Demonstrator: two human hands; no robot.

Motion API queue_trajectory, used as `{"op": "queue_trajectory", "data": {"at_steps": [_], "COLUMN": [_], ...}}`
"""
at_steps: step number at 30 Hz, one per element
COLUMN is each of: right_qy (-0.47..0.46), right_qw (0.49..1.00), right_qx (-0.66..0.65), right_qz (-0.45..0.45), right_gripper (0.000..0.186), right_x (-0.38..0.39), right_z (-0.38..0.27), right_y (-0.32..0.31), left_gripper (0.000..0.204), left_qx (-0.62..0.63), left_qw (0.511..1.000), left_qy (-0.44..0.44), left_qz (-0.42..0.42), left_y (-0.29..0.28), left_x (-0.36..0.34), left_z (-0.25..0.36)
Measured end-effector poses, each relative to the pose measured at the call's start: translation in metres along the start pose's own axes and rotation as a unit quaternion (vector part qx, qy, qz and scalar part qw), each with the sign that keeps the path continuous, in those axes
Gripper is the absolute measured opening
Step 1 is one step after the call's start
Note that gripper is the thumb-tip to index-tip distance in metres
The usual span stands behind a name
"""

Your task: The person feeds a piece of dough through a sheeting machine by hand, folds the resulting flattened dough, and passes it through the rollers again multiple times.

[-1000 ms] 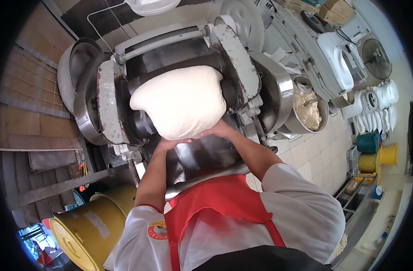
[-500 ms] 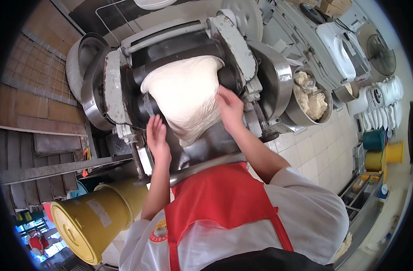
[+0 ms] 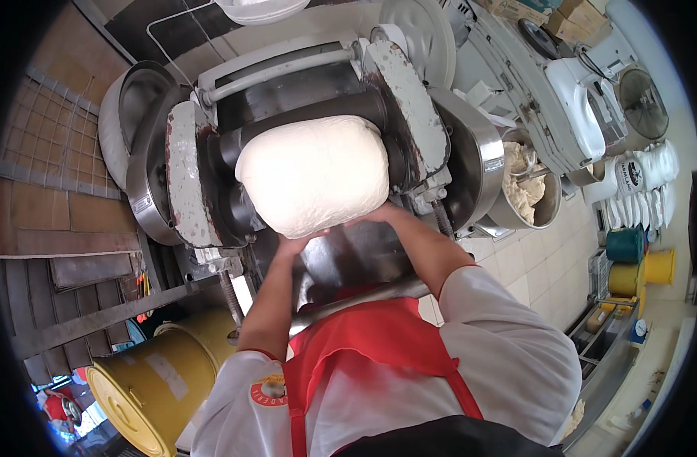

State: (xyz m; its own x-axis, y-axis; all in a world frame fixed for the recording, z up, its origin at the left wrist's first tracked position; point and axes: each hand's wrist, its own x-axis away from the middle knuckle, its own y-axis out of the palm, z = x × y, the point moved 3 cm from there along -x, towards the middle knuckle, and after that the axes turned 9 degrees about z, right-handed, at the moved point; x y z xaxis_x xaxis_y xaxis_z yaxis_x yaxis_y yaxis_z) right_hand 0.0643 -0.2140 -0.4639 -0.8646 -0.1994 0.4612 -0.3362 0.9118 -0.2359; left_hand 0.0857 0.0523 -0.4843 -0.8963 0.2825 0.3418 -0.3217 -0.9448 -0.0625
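Note:
A thick, smooth loaf-shaped mass of pale dough (image 3: 314,175) lies against the dark rollers (image 3: 302,110) of a dough sheeter. My left hand (image 3: 296,242) is under its near left edge, and my right hand (image 3: 375,214) under its near right edge. Both bear the dough from below, and most of their fingers are hidden beneath it. Below my hands slopes the sheeter's shiny metal tray (image 3: 348,255). Chipped grey side housings (image 3: 192,175) flank the rollers.
At the right, a metal bowl (image 3: 550,207) holds more dough, beside a curved steel guard (image 3: 485,160). A lidded yellow bin (image 3: 146,388) stands at lower left near a rack of trays (image 3: 81,274). A metal bar (image 3: 363,299) crosses before my apron.
The dough has gone from a draped, hanging sheet to a rounded, folded bulk on the rollers. Both hands have moved from its sides to underneath its near edge.

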Motion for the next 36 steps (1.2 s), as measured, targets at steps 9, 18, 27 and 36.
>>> {"op": "queue_trajectory", "data": {"at_steps": [9,18,27,36], "right_qy": [-0.065,-0.134,0.068,-0.020], "right_qw": [0.914,0.804,0.905,0.996], "right_qx": [-0.357,-0.479,-0.167,-0.042], "right_qz": [0.181,0.326,0.385,0.077], "right_gripper": [0.059,0.037,0.068,0.085], "right_x": [0.069,0.120,0.089,0.022], "right_z": [-0.062,-0.129,0.028,-0.034], "right_y": [0.024,0.018,0.051,0.022], "left_gripper": [0.073,0.054,0.087,0.090], "left_qx": [0.206,0.347,-0.033,0.009], "left_qw": [0.974,0.889,0.949,0.999], "left_qy": [0.006,0.124,-0.153,-0.043], "left_qz": [0.096,0.272,0.273,-0.018], "left_y": [-0.008,-0.025,0.006,-0.005], "left_x": [0.070,0.117,0.101,0.020], "left_z": [0.067,0.143,-0.062,0.033]}}
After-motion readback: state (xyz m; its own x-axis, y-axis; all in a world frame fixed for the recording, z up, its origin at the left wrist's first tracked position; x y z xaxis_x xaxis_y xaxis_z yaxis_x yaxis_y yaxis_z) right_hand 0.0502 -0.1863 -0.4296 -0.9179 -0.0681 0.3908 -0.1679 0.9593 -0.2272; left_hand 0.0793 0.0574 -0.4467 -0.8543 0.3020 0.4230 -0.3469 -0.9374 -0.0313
